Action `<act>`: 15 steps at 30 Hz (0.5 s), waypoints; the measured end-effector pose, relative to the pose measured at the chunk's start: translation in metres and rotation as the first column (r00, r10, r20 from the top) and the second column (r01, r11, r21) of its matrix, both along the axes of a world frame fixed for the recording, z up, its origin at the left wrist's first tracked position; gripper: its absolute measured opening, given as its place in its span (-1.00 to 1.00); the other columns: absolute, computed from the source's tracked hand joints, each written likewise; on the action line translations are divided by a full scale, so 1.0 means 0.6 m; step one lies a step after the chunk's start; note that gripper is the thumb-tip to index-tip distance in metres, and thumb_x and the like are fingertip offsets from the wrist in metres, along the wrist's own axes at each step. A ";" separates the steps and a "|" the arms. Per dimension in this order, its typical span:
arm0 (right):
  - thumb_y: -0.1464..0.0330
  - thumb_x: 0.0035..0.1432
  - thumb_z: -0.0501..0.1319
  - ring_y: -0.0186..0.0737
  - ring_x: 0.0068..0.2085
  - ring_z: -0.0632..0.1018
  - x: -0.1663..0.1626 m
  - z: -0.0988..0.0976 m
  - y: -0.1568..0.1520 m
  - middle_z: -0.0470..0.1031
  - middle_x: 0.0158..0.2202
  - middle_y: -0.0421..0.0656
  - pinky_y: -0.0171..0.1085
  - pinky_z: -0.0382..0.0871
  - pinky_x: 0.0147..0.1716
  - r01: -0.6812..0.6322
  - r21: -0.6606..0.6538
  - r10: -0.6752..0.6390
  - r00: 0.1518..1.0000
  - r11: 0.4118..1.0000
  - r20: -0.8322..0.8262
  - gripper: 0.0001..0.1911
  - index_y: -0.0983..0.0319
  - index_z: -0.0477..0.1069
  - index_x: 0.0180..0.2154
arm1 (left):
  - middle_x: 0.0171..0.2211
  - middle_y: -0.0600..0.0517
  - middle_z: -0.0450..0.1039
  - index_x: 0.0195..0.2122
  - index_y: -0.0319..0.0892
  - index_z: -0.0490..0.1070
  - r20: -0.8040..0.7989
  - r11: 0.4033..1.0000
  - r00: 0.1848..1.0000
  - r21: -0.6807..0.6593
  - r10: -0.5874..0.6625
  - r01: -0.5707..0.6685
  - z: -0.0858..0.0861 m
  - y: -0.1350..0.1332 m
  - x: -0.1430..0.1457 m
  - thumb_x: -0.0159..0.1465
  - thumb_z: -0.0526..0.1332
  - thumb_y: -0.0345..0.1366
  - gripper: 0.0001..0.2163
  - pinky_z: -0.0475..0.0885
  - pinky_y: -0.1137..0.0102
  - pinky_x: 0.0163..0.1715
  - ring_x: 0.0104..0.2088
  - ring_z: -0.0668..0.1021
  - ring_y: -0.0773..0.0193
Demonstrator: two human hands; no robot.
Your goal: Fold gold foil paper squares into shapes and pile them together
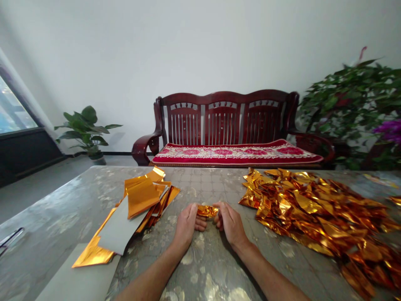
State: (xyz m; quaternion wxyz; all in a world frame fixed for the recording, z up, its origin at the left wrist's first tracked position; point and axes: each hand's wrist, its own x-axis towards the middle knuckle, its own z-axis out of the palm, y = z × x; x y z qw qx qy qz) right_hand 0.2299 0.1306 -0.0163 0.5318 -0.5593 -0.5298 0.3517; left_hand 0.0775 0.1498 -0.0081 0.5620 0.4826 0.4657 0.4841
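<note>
A small piece of gold foil paper (206, 210) is pinched between both my hands just above the table, near its middle. My left hand (188, 223) grips its left end with curled fingers. My right hand (230, 221) holds the right end, fingers closed as well. A loose stack of flat gold foil sheets (145, 194) lies to the left of my hands, some turned grey side up. To the right spreads a big heap of folded gold foil pieces (316, 209).
The table (213, 267) has a glossy marbled top. A dark red wooden bench (225, 125) with a red cushion stands behind it. Potted plants stand at the far left (87, 129) and far right (354, 104). A window (12, 113) is at the left.
</note>
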 end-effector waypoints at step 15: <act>-0.01 0.34 -0.12 -0.24 -0.50 0.44 0.010 -0.013 0.008 0.40 -0.49 -0.24 -0.29 0.31 -0.48 0.055 0.069 -0.059 0.997 0.996 0.045 -0.46 0.21 0.43 -0.05 | -0.44 -0.04 0.57 -0.15 -0.29 0.42 0.230 0.991 0.965 -0.071 0.124 -0.110 -0.010 0.011 -0.008 0.06 0.36 -0.02 -0.53 0.48 0.49 -0.56 -0.55 0.55 0.36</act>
